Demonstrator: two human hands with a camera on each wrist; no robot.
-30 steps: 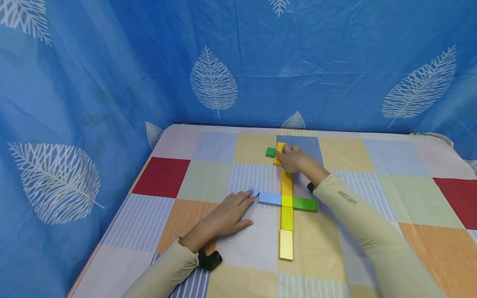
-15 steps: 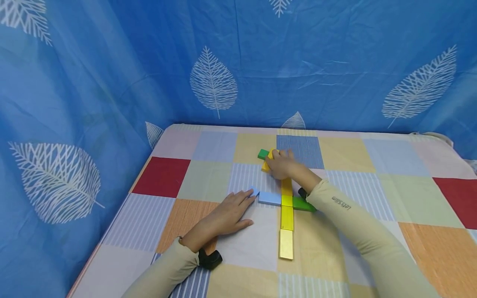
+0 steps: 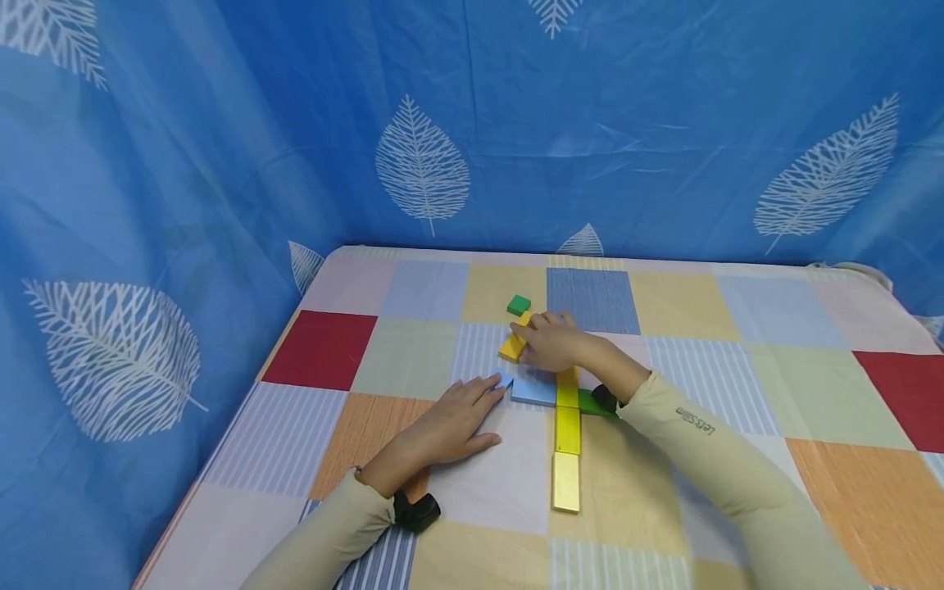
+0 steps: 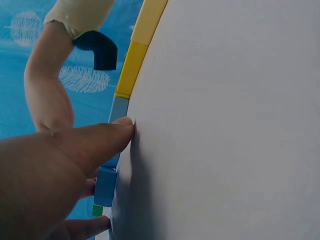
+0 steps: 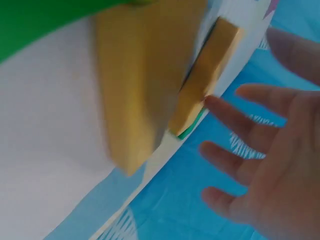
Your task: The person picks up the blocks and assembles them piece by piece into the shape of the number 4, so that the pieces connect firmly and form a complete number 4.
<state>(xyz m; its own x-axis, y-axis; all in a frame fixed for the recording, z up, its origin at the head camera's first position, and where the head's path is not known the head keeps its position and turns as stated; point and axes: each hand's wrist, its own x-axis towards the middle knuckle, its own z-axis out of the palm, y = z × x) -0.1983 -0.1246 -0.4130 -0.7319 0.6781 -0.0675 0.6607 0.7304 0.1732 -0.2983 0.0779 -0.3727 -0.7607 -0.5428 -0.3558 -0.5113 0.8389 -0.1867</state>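
Observation:
My left hand [image 3: 451, 426] lies flat with its fingers extended. Its fingertips rest on a small light blue block [image 3: 505, 379], largely covered by them. Farther back, my right hand [image 3: 555, 341] touches a yellow-orange rectangular block [image 3: 513, 347], which lies slanted. In the right wrist view the fingers [image 5: 232, 117] are spread and fairly straight, one tip against that block [image 5: 205, 75]. A small green block [image 3: 519, 305] lies just beyond it. Beneath my right hand and wrist runs a cross of flat blocks, with a light blue arm [image 3: 534, 392] and a partly hidden green arm [image 3: 590, 402].
The cross's column continues toward me with a yellow block [image 3: 568, 430] and a pale gold block [image 3: 566, 483]. A patchwork cloth [image 3: 413, 344] covers the table. Blue leaf-patterned curtains [image 3: 501, 147] stand behind and at the left.
My right hand and the yellow-orange block have moved left and nearer, the block turning aslant. The green block shifted slightly left and now stands apart from it. My left hand stays put.

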